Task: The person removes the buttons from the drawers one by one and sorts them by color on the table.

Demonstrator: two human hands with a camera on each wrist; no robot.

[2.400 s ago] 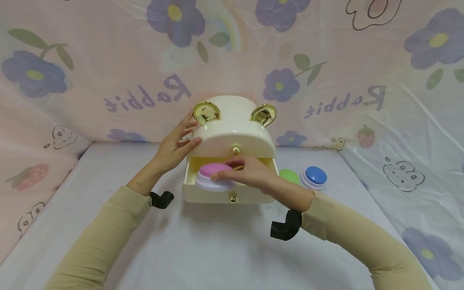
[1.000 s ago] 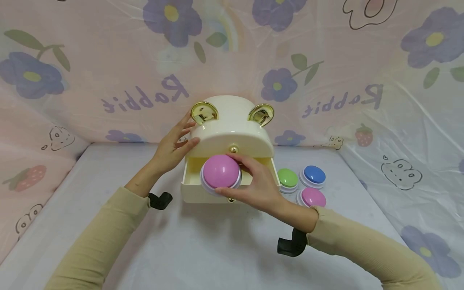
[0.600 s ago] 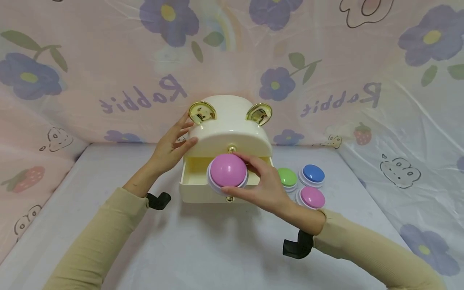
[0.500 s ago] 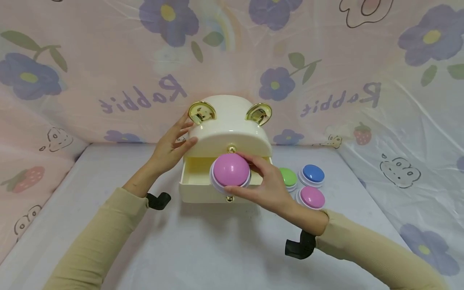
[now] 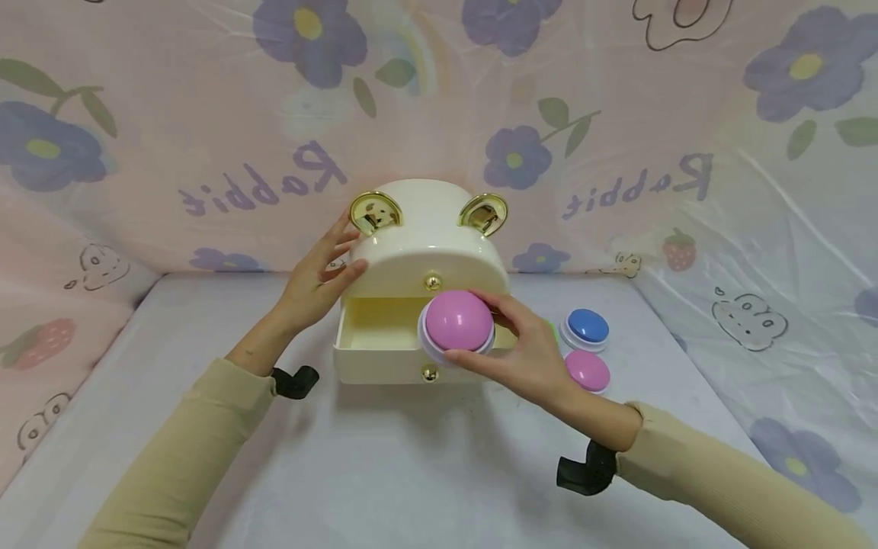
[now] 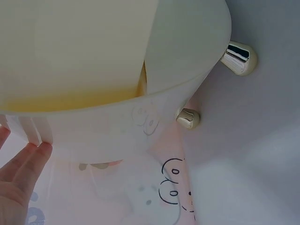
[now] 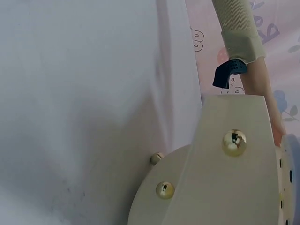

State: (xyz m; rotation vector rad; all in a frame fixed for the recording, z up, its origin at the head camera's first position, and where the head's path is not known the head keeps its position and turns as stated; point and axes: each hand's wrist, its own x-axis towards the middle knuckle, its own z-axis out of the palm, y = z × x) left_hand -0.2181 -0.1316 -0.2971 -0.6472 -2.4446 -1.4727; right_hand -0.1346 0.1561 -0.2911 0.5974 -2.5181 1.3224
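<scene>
A white drawer box [image 5: 425, 263] with two gold ears stands against the back wall, its lower drawer [image 5: 373, 367] pulled out. My left hand [image 5: 312, 286] rests on the box's left side, thumb near the front edge and fingers fairly straight; in the left wrist view its fingertips touch the wall. My right hand [image 5: 531, 354] pinches a pink buzzer button [image 5: 459, 320] with a white base, thumb below and fingers above, over the drawer's right half. The buzzer's domed face is turned to the head camera. Its pale underside [image 7: 291, 176] with holes shows at the right wrist view's edge.
Right of the box, a blue buzzer button [image 5: 588, 325] and a second pink buzzer button [image 5: 588, 371] sit on the white table. A sliver of a green one [image 5: 551, 328] shows behind my right hand. Patterned cloth [image 5: 425, 114] surrounds the back and sides.
The pink buzzer has turned from dome-up to face the camera and moved right with my right hand, which now mostly covers the green one. My left hand keeps its place on the box.
</scene>
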